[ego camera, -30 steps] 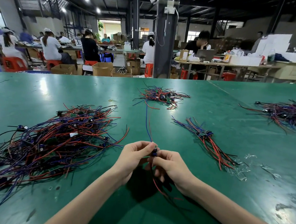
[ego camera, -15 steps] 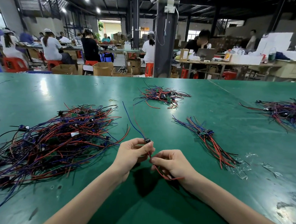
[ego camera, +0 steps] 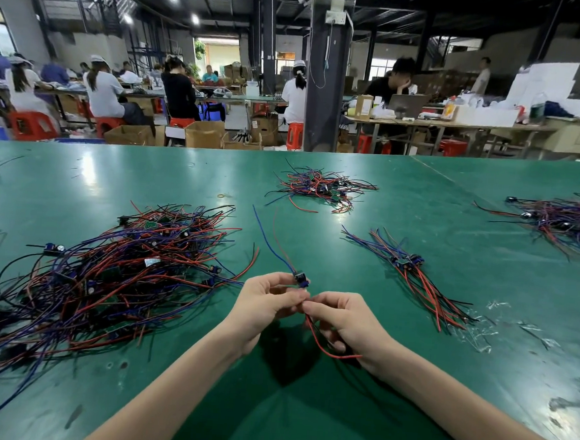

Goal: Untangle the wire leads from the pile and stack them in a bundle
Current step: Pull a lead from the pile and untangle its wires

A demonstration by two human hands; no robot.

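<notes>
between pile and bundle, over the tabletop, left hand and right hand each hold a pinching grip on one wire lead. draw its tails straight and parallel before laying it onto the bundle.

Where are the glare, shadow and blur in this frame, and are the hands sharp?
Head view: lamp glare streaks the table at far left; a dark shadow lies under the left hand and right hand, both sharp, as is the wire lead they pinch; the workers at far left are blurred; wide-angle stretch shows at the edges.
</notes>
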